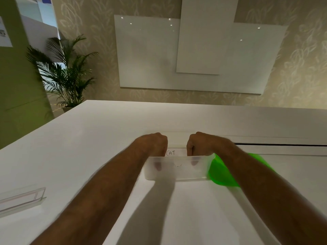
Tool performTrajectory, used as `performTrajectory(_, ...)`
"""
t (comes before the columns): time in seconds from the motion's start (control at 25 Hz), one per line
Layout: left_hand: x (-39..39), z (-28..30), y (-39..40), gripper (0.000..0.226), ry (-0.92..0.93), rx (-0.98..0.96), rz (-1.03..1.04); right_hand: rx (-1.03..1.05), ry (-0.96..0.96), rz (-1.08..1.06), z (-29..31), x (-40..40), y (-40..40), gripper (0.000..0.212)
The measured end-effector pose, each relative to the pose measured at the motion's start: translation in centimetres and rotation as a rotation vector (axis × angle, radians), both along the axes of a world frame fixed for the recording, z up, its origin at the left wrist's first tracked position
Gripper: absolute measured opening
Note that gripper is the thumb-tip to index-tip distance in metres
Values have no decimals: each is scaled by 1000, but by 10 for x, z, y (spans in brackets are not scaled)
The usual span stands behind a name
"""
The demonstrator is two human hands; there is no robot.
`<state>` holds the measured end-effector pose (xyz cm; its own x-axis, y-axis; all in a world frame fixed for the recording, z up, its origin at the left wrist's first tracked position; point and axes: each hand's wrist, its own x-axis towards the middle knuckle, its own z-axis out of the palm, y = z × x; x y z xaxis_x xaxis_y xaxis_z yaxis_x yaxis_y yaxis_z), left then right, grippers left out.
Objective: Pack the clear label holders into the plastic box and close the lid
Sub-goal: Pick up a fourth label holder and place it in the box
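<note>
A translucent plastic box point(177, 171) stands on the white table in front of me. Both my hands reach down into it. My left hand point(154, 143) and my right hand point(200, 143) are curled around a clear label holder point(177, 152) with "CAT" written on it, held upright inside the box; my fingertips show blurred through the near wall. A second written label shows faintly lower in the box. The green lid point(219, 172) lies against the box's right end, partly under my right forearm. Another clear label holder point(21, 200) lies at the table's left edge.
The white table point(106, 138) stretches far ahead and has a dark slot point(283, 144) running to the right behind the box. A potted palm point(65, 71) stands beyond the table's far left corner, and white boards hang on the patterned wall.
</note>
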<state>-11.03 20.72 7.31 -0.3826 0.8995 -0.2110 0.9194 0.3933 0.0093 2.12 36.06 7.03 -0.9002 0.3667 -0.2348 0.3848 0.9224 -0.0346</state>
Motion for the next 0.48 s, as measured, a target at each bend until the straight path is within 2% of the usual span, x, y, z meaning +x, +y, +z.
performTrajectory(0.12,1,0,0,34,8,-13,-7,-6,-10,-10,0,-1,0,29)
performTrajectory(0.28,1,1,-1,16,23,38,-20,-11,87,-14,-2,1,0,21)
performTrajectory(0.4,0,7,-6,36,7,81,-10,-118,216,-48,5,7,-2,29)
performTrajectory(0.48,-2,11,-12,44,-13,168,29,-77,383,-66,10,12,-5,40)
